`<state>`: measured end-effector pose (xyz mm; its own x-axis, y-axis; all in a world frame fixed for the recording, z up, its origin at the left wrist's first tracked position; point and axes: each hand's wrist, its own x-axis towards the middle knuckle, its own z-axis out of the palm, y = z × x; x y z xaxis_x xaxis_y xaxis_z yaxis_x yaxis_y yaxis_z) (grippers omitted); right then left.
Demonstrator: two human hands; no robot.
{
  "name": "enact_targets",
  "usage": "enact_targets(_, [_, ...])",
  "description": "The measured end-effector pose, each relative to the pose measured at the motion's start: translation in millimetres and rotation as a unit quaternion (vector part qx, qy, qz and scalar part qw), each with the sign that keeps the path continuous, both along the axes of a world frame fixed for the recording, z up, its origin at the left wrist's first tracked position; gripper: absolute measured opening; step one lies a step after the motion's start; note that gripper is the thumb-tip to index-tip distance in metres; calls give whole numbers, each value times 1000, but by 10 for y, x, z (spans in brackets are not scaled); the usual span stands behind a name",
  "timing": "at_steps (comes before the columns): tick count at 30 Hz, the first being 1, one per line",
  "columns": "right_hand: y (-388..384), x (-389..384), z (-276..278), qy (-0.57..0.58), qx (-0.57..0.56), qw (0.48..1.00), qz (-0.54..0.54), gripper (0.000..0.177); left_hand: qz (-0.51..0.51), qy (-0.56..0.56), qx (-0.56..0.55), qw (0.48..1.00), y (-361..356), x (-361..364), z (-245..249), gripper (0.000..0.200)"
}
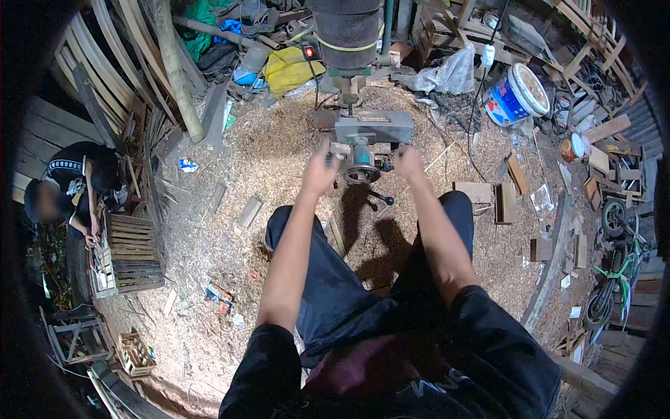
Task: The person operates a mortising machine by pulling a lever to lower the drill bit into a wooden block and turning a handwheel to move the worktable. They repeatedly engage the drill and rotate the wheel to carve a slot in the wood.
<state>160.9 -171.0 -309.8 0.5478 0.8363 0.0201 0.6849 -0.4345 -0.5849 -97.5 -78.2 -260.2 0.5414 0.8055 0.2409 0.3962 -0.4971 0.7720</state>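
In front of me stands a bench machine with a dark drum-like housing (347, 31), a spindle and bit pointing down, and a grey metal block (375, 128) below it. A round handwheel (359, 173) sits at its front, with a black-knobbed lever (381, 198) sticking out lower down. My left hand (321, 173) is closed at the left of the handwheel, its thumb raised. At the right side of the machine, my right hand (410, 166) is curled into a grip. Whatever either hand holds is too small and blurred to name.
Sawdust covers the floor. Wood offcuts (473, 192) lie right of my knee. A blue-and-white bucket (516, 96) stands at the back right, near a dangling cable. A person (80, 181) sits at the left beside a slatted wooden crate (132, 253). A small green bicycle (618, 269) is far right.
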Motion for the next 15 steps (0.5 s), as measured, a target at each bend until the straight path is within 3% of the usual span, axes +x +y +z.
enact_targets(4, [557,291,1223,21,188,982,-16,32,133,-142,61,979,296,225,1118,35])
enact_targets(9, [1571,644,2265,85,382,920,9,49,99,-224,357,901,739,720,2227,50])
enact_targets(12, [2015,740,2774,143,365,920,-1,75,63,-187,412,890,871,984,2500,59])
enact_targets(15, [2503,956,2881,175,398,901,4,86,47,-203,396,894,962,1108,2484,58])
